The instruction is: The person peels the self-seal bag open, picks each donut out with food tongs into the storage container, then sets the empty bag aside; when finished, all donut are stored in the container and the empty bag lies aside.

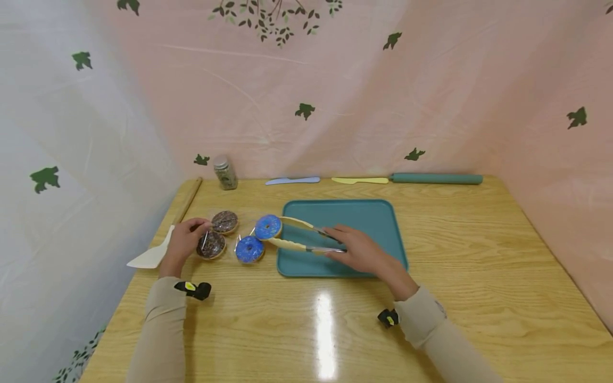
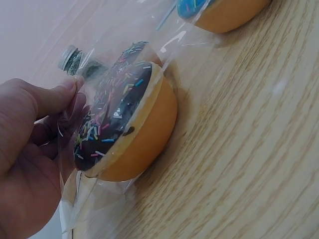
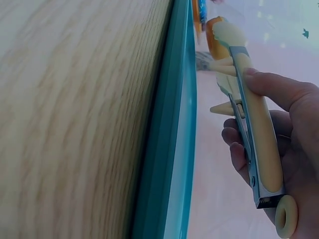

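Observation:
My left hand (image 1: 182, 242) pinches the edge of a clear plastic wrapper (image 2: 67, 124) between thumb and fingers. Inside it sit two chocolate donuts with coloured sprinkles, the nearer donut (image 1: 210, 246) right by my fingertips and the farther donut (image 1: 224, 222) behind it. Cream-tipped metal tongs (image 3: 259, 124) are gripped in my right hand (image 1: 361, 250) above the tray. Their spread tips reach either side of the upper blue donut (image 1: 268, 227). A second blue donut (image 1: 249, 249) lies in front of it, also in clear plastic.
A teal tray (image 1: 345, 213) lies mid-table. At the far left are a spatula (image 1: 152, 257) with a wooden handle and a spice jar (image 1: 225, 173). Along the back edge lie a blue knife (image 1: 293, 181), a yellow knife (image 1: 360, 181) and a green rolling pin (image 1: 437, 178).

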`<action>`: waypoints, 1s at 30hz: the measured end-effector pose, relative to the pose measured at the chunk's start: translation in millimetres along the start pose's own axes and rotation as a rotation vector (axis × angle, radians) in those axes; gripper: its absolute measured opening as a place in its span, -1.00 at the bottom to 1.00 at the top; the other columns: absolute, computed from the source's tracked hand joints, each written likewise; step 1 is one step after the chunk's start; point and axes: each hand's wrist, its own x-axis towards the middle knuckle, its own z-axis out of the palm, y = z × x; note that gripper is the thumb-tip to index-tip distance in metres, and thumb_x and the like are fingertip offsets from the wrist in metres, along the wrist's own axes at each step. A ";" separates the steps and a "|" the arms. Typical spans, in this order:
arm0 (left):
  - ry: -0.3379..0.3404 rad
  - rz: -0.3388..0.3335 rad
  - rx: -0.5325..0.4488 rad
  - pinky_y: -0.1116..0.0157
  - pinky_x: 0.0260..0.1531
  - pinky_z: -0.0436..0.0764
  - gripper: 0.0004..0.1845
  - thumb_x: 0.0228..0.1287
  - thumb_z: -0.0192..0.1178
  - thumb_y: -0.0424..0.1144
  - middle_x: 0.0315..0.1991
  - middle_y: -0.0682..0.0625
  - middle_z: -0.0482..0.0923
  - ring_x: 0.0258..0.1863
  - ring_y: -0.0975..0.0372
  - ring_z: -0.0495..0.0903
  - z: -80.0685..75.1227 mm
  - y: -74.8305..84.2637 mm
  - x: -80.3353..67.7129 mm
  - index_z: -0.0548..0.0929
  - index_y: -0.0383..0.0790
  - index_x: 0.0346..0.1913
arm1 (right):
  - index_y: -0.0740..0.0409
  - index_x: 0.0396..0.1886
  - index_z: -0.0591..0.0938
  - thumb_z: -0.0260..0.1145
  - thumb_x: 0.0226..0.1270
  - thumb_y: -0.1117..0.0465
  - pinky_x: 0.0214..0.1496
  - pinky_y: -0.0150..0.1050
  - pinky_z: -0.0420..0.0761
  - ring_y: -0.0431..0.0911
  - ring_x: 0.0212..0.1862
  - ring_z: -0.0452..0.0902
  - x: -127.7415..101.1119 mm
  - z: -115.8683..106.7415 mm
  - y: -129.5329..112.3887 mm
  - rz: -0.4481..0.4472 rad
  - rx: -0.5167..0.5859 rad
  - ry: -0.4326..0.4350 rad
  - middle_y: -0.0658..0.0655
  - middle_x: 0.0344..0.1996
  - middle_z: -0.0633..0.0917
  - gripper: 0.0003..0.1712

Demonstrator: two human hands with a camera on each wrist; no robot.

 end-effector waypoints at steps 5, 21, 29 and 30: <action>0.002 -0.001 0.002 0.01 0.00 0.44 -0.46 0.46 -0.08 0.07 0.10 -0.32 0.52 0.08 -0.09 0.47 -0.2 1.8 -0.4 0.54 -0.35 0.13 | 0.16 0.42 0.30 0.22 0.37 -0.09 0.00 -0.01 0.55 0.03 0.04 0.55 -10.9 -7.0 9.4 -0.009 0.024 0.016 0.21 0.26 0.47 -0.26; 0.017 0.011 0.016 0.23 -0.19 0.43 -0.48 0.45 -0.06 0.07 -0.02 -0.27 0.58 -0.11 0.05 0.48 -0.3 1.0 1.4 0.58 -0.32 0.09 | 0.19 0.42 0.29 0.27 0.34 -0.03 0.10 0.14 0.47 0.20 0.16 0.47 -32.9 -29.5 56.5 0.128 -0.013 0.067 0.31 0.25 0.45 -0.24; 0.017 0.014 0.019 0.24 -0.22 0.43 -0.48 0.45 -0.06 0.07 -0.03 -0.27 0.57 -0.15 0.07 0.47 -0.5 0.6 2.2 0.58 -0.33 0.08 | 0.25 0.42 0.28 0.28 0.33 -0.01 0.18 0.22 0.40 0.31 0.24 0.36 -37.1 -28.1 69.1 0.168 -0.038 0.055 0.42 0.28 0.39 -0.23; 0.016 0.013 0.021 0.24 -0.22 0.43 -0.48 0.45 -0.06 0.07 -0.04 -0.27 0.57 -0.17 0.07 0.47 -0.5 0.7 2.4 0.58 -0.33 0.08 | 0.25 0.41 0.28 0.29 0.33 -0.01 0.18 0.22 0.40 0.32 0.24 0.36 -37.6 -28.0 70.1 0.170 -0.041 0.056 0.42 0.28 0.39 -0.22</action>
